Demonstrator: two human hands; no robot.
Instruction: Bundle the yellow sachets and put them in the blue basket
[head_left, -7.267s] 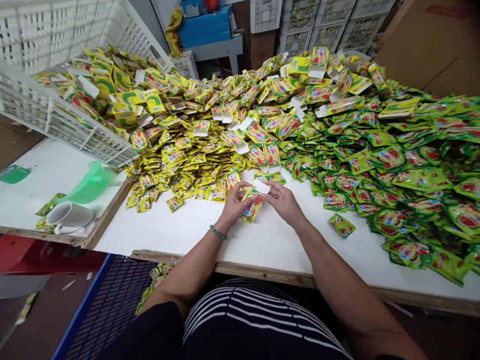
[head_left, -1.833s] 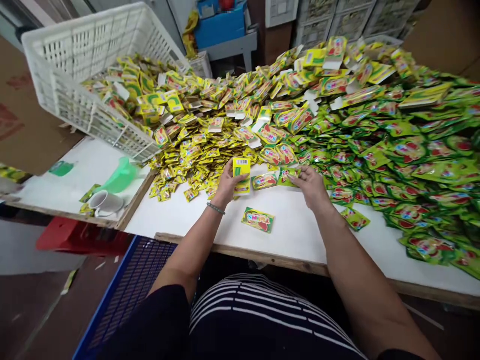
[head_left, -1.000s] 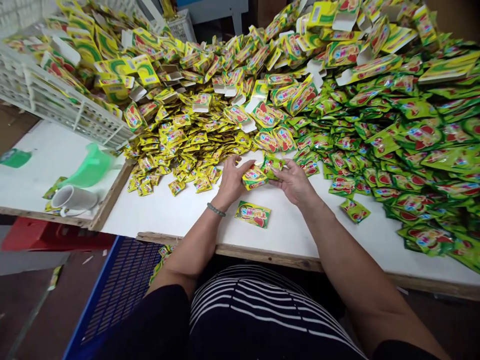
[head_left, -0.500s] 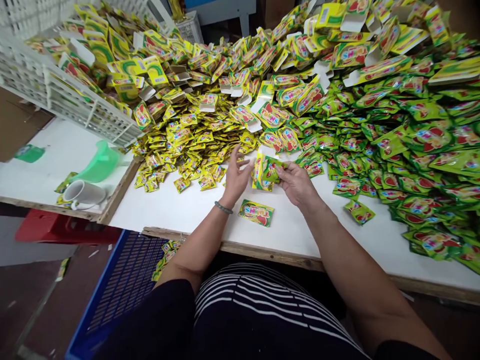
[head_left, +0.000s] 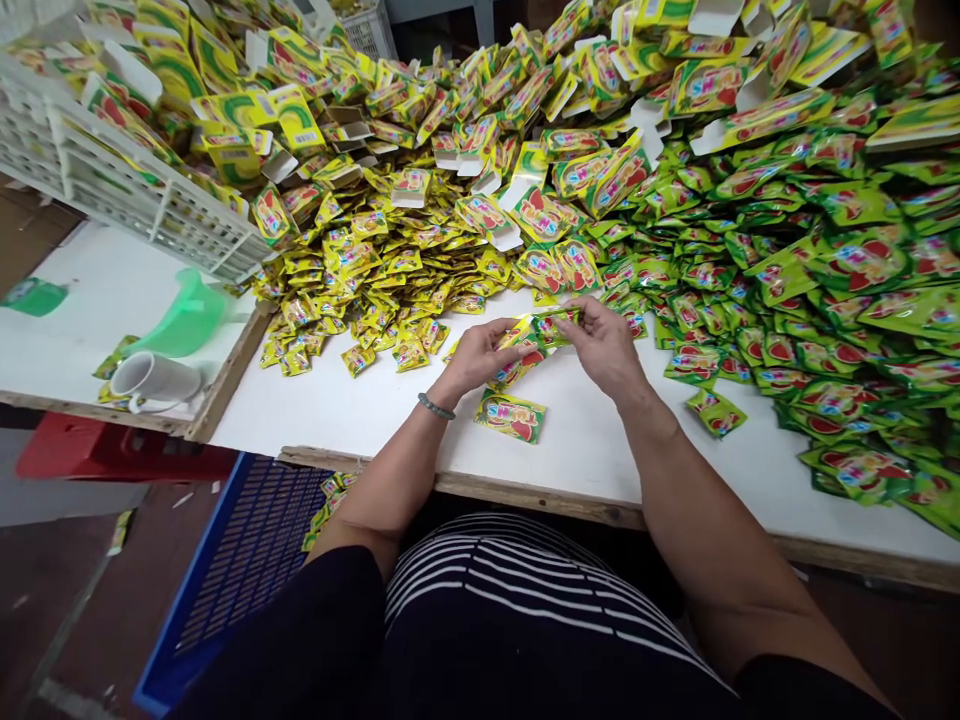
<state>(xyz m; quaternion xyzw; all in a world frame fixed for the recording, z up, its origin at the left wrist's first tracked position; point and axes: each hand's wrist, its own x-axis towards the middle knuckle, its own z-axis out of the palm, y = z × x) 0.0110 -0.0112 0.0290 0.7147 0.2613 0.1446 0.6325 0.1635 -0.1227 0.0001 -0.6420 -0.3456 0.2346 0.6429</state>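
Left hand (head_left: pixel 480 357) has its grip pinched on a little printed box (head_left: pixel 520 368), thumb across the front, while the right hand (head_left: pixel 606 345) has fingers and thumb together on a green packet (head_left: pixel 556 328) right by the box's end, both over the white surface (head_left: pixel 581 440), with another box (head_left: pixel 510 415) lying just nearer the body.

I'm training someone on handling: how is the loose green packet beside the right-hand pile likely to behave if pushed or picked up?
The loose green packet probably flexes when pinched, since it looks thin-skinned and puckered. It may slide readily if pushed, given its shiny surface on the smooth-looking white tabletop. It seems unlikely to roll, being flattish.
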